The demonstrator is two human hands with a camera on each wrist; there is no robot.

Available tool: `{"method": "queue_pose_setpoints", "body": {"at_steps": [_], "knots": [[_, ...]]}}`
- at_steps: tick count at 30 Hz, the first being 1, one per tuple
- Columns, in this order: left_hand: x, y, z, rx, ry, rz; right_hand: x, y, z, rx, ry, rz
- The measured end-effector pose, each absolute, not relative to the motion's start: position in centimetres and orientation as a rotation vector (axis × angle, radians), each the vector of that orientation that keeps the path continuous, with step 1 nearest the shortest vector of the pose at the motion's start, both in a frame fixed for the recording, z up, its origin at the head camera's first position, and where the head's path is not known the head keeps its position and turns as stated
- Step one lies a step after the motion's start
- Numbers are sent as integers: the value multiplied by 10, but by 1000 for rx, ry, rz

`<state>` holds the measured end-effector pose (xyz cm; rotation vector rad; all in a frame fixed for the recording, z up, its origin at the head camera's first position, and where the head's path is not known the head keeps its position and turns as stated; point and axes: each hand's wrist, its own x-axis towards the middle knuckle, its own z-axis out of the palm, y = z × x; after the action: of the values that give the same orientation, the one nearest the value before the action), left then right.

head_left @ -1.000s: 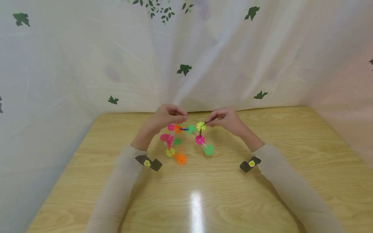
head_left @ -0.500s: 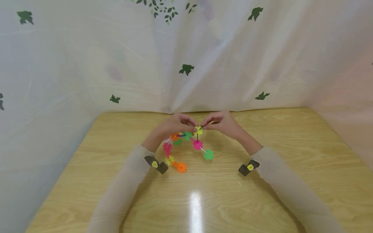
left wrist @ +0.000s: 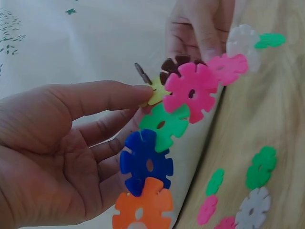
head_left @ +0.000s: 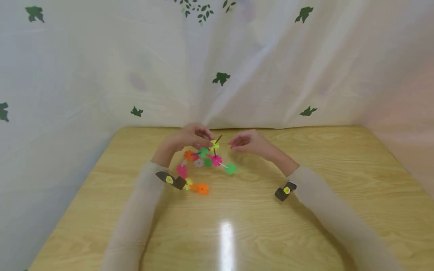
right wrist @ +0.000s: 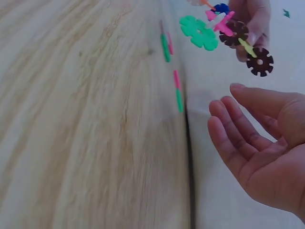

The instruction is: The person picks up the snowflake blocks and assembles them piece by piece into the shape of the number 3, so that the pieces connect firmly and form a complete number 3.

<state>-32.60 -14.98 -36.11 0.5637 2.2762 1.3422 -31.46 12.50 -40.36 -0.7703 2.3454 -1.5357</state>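
Left wrist view gives me the left hand (left wrist: 66, 148) pinching the yellow disc (left wrist: 158, 93), with the rest of the chain (left wrist: 167, 136) spreading from it over the table (head_left: 271, 226); the right hand (right wrist: 267, 152) is relaxed, holding nothing, near but apart from the outer brown disc (right wrist: 259, 69). I judge the slotted joints the weak point: with so much borne by one pinch, its own weight could twist a disc loose, and a bump from the right fingers could knock the brown one askew.
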Motion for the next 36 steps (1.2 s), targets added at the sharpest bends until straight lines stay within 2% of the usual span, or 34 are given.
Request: {"method": "queue_pose_setpoints", "body": {"at_steps": [13,19,25,36], "knots": [[-329,-172,-355,526,2298,1225,-334,67,-417,-1083,2336,-996],[-328,-175,-354,540,2268,1231,-331,55,-417,-1086,2351,-953],[-327,-172,-355,547,2270,1215,-330,71,-416,-964,2404,-989],[-326,-139,-372,599,2283,1170,-318,129,-415,-706,2424,-1276]]}}
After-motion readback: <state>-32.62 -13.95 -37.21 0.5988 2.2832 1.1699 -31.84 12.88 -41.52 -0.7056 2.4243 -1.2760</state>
